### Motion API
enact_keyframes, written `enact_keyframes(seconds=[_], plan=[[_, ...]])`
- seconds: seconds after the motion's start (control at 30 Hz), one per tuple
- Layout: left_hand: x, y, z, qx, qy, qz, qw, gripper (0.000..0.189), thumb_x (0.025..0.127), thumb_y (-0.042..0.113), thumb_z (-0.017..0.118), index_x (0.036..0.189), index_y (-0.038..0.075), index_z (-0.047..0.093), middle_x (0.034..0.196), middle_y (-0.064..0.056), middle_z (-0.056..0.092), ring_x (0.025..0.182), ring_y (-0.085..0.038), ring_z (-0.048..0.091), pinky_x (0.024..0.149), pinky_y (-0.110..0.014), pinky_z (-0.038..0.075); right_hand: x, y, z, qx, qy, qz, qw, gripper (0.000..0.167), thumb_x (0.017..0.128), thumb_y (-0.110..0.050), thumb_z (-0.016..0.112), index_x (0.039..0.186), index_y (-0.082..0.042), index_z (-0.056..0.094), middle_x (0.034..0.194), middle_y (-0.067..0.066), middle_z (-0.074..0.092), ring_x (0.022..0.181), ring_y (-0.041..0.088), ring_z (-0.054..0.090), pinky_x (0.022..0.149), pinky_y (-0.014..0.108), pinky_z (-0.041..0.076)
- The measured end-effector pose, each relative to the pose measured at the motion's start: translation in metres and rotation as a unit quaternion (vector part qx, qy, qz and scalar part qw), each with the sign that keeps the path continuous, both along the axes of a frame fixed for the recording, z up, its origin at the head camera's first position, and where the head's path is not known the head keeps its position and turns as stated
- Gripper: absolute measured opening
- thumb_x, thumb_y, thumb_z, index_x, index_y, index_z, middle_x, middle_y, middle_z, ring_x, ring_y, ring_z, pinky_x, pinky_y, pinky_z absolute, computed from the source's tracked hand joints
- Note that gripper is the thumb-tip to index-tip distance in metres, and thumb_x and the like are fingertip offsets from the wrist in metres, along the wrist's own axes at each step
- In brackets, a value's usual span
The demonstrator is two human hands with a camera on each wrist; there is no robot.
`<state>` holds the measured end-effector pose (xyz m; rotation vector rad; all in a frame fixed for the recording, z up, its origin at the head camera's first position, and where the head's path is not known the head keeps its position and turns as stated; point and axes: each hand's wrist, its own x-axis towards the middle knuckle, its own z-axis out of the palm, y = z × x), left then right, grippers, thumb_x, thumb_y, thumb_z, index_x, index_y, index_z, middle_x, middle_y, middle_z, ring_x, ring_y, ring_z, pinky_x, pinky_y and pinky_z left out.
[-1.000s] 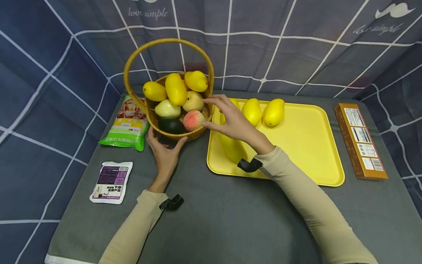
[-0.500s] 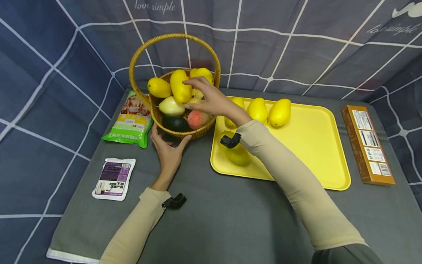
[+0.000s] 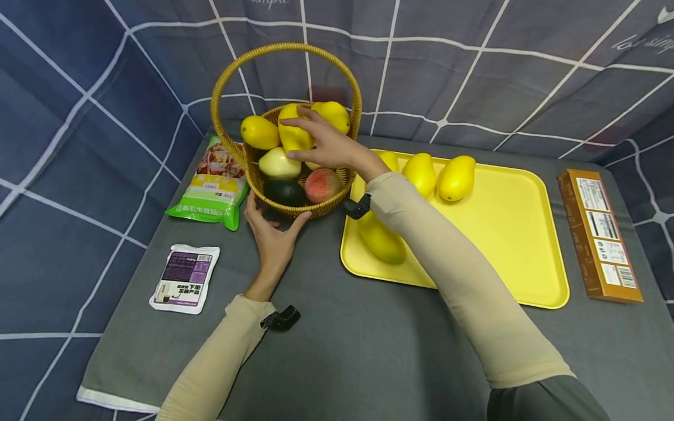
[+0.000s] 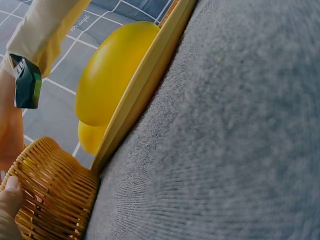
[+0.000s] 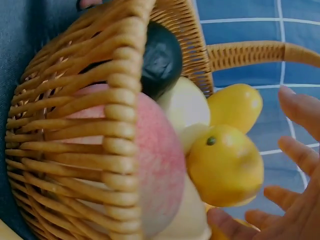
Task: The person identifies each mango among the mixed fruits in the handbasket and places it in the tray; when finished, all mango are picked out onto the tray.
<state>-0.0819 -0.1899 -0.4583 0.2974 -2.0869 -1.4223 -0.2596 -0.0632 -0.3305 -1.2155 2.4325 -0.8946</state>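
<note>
Right hand (image 3: 329, 146): fingers spread, curling over mango (image 3: 293, 135) in basket (image 3: 316, 209), not yet clasped.
Left hand (image 3: 274, 237): released, cupping basket's near wall.
Tray (image 3: 505, 234): right of basket, mangoes along far edge.

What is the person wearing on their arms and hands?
Both arms are in long, snug beige sleeves that end at the wrists. A small black clip-like device sits at each wrist, on the left sleeve and the right sleeve. The left hand and right hand are bare, with no gloves.
</note>
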Motion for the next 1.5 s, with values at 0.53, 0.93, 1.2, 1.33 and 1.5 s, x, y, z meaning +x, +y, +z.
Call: enact_keyframes(seconds=[0.53,0.93,1.2,1.33,1.5], plan=[[0.0,0.001,0.002,0.001,-0.002,0.001,1.0,0.108,0.075,0.036,0.086,0.155,0.013,0.017,0.148,-0.01,0.027,0.125,-0.026,0.04,0.079,-0.031,0.04,-0.008,-0.013,-0.011,0.006,0.038,0.012,0.9992,0.068,0.089,-0.029,0.074,0.149,-0.019,0.043,0.165,0.008,0.002,0.152,0.02,0.005,0.118,0.035,0.025],[0.001,0.001,0.006,0.008,-0.002,-0.006,0.9999,0.108,0.075,0.031,0.087,0.155,0.015,0.016,0.149,-0.011,0.026,0.126,-0.026,0.039,0.08,-0.034,0.04,-0.003,-0.004,-0.02,-0.045,0.081,-0.005,0.9957,0.062,0.083,-0.03,0.078,0.139,-0.02,0.055,0.16,0.01,0.022,0.146,0.025,0.026,0.112,0.033,0.035],[0.002,0.003,0.004,0.014,0.011,-0.009,0.9998,0.107,0.076,0.025,0.086,0.155,0.014,0.016,0.149,-0.014,0.026,0.125,-0.029,0.038,0.079,-0.037,0.039,0.013,0.016,-0.014,-0.083,0.092,-0.004,0.9923,0.059,0.081,-0.03,0.078,0.136,-0.021,0.057,0.157,0.008,0.027,0.142,0.023,0.031,0.105,0.033,0.041],[0.002,0.002,0.004,0.008,0.006,-0.003,0.9999,0.107,0.075,0.029,0.087,0.155,0.015,0.017,0.148,-0.012,0.027,0.125,-0.026,0.039,0.079,-0.033,0.039,0.025,0.029,-0.007,-0.11,0.096,-0.005,0.9893,0.06,0.081,-0.03,0.078,0.136,-0.021,0.057,0.157,0.007,0.027,0.13,0.022,0.044,0.091,0.032,0.048],[0.002,0.004,0.005,0.007,0.006,-0.001,1.0,0.107,0.075,0.025,0.087,0.154,0.012,0.017,0.147,-0.015,0.028,0.126,-0.029,0.039,0.079,-0.035,0.039,0.04,0.05,-0.004,-0.152,0.109,-0.002,0.9823,0.059,0.081,-0.029,0.079,0.135,-0.018,0.058,0.156,0.007,0.028,0.131,0.02,0.045,0.097,0.033,0.046]])
